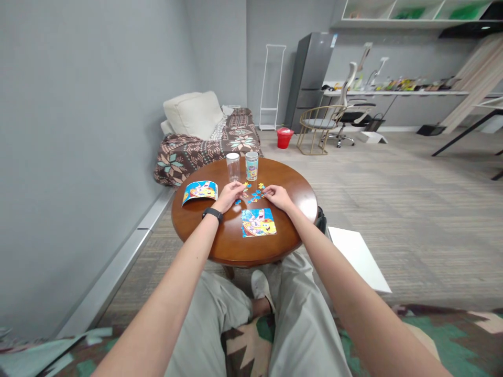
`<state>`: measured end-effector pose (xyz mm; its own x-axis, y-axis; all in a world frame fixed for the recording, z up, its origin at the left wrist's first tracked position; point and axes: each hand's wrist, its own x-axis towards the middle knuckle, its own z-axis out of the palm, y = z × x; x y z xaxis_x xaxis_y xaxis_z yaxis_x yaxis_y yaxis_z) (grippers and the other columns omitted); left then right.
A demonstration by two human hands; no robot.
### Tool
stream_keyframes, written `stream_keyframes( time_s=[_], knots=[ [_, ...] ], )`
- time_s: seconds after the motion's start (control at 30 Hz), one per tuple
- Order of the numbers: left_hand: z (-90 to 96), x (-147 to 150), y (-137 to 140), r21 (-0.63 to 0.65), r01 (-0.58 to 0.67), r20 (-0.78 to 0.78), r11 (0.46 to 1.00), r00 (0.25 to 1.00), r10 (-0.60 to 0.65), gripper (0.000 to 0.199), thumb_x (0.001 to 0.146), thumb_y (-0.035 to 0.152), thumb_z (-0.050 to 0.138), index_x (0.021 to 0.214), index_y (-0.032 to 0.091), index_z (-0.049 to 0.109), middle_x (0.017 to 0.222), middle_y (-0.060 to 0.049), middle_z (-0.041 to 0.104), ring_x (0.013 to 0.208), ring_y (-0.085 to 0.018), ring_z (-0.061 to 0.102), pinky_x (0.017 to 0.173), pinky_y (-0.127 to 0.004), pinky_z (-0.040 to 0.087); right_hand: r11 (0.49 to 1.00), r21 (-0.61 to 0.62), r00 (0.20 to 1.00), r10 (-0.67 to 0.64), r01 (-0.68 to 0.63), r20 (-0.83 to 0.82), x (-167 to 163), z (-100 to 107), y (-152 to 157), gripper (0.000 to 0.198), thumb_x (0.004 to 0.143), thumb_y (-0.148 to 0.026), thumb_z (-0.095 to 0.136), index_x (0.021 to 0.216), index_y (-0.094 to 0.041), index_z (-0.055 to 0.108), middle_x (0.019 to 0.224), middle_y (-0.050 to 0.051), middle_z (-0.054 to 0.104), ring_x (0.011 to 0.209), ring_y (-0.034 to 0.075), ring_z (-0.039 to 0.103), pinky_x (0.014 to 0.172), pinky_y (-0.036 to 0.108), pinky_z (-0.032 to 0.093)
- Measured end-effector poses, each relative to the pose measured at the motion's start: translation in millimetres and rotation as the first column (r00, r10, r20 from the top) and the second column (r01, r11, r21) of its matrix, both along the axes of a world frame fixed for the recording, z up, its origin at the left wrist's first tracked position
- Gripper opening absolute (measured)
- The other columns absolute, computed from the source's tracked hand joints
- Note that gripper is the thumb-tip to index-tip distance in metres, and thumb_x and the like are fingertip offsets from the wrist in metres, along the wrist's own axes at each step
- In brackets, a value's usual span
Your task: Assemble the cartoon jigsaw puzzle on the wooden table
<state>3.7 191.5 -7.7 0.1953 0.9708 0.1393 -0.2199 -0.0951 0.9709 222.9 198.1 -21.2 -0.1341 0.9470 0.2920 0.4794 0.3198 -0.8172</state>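
Loose jigsaw puzzle pieces, mostly blue with some yellow, lie scattered between my two hands on the round wooden table. My left hand, with a black band at the wrist, is closed at the left edge of the pieces, its fingertips pinched on a small puzzle piece. From the right, my right hand also has its fingertips drawn together on a puzzle piece at the edge of the scatter. Nearer to me lies a flat blue-and-yellow cartoon picture. Small details at the fingertips are hard to make out.
A clear jar with a white lid and a printed cartoon canister stand behind the pieces. A curved cartoon sheet sits at the table's left. Beyond are a covered sofa, a red bin and chairs.
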Motion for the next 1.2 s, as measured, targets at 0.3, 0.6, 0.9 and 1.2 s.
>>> stream_keyframes(
  time_s=[0.3,0.6,0.9,1.2],
  knots=[
    [-4.8,0.3,3.6,-0.004,0.007,0.012,1.0,1.0,-0.007,0.026,0.064,0.023,0.077,0.081,0.014,0.059,0.07,0.0,0.064,0.064,-0.011,0.063,0.061,-0.023,0.049,0.999,0.027,0.995,-0.031,0.028,0.098,4.4,-2.1,2.1,0.016,0.071,-0.015,0.059,0.076,-0.017,0.074,0.072,0.003,0.072,0.064,0.013,0.061,0.067,0.024,0.049],
    [-6.4,-0.5,2.3,0.014,0.061,0.02,0.998,0.998,-0.061,0.033,0.064,0.029,0.08,0.083,0.014,0.058,0.077,-0.002,0.066,0.074,-0.016,0.069,0.069,-0.026,0.053,1.0,-0.017,0.999,-0.01,0.011,0.045,2.8,-0.8,-0.2,0.017,0.069,-0.021,0.064,0.083,-0.015,0.073,0.066,0.001,0.069,0.06,0.013,0.059,0.064,0.024,0.048],
    [-1.7,-0.3,-3.2,0.009,0.045,-0.005,0.999,0.999,-0.045,0.027,0.062,0.023,0.075,0.073,0.016,0.052,0.068,0.001,0.062,0.065,-0.012,0.063,0.062,-0.023,0.05,0.997,-0.079,0.994,0.014,-0.023,-0.105,4.3,1.7,-0.2,0.015,0.074,-0.022,0.059,0.077,-0.016,0.072,0.069,0.003,0.072,0.064,0.014,0.063,0.067,0.025,0.049],
    [-2.3,0.0,0.8,0.03,0.004,-0.053,1.0,0.999,-0.002,0.023,0.064,0.028,0.074,0.078,0.015,0.061,0.064,0.003,0.056,0.054,-0.007,0.051,0.052,-0.02,0.043,0.997,-0.07,0.994,0.007,-0.015,-0.107,6.3,-0.1,2.6,0.023,0.078,-0.033,0.061,0.087,-0.015,0.072,0.075,0.004,0.072,0.065,0.015,0.063,0.068,0.027,0.05]
  ],
)
